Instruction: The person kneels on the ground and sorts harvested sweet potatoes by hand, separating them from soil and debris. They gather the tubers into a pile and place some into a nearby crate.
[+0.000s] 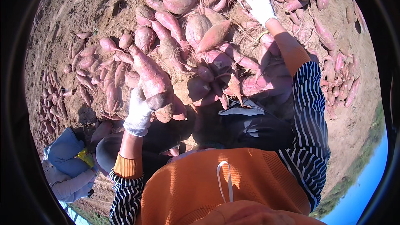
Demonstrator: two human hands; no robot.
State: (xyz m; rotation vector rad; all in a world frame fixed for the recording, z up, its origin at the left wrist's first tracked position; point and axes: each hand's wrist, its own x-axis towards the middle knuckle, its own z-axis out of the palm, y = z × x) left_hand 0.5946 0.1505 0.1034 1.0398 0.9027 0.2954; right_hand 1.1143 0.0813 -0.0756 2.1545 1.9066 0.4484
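My left hand (139, 111), in a white knit glove with a dark thumb, holds a large pink sweet potato (151, 76) by its side, just in front of my left knee. At the upper right my right hand (260, 8), gloved in white, reaches down among roots and sweet potatoes; its fingers are spread over them, and whether they grip one cannot be told. Between my hands lies a heap of sweet potatoes (215, 34), soil-dusted, some joined by stringy roots. A small tapered sweet potato (234, 85) lies near my right knee.
Smaller sweet potatoes (109, 78) are spread at the left, with another pile (53, 106) farther out. More sweet potatoes (342, 78) lie at the right on bare soil (347, 125). Another person (70, 168), in blue trousers, is low at the lower left.
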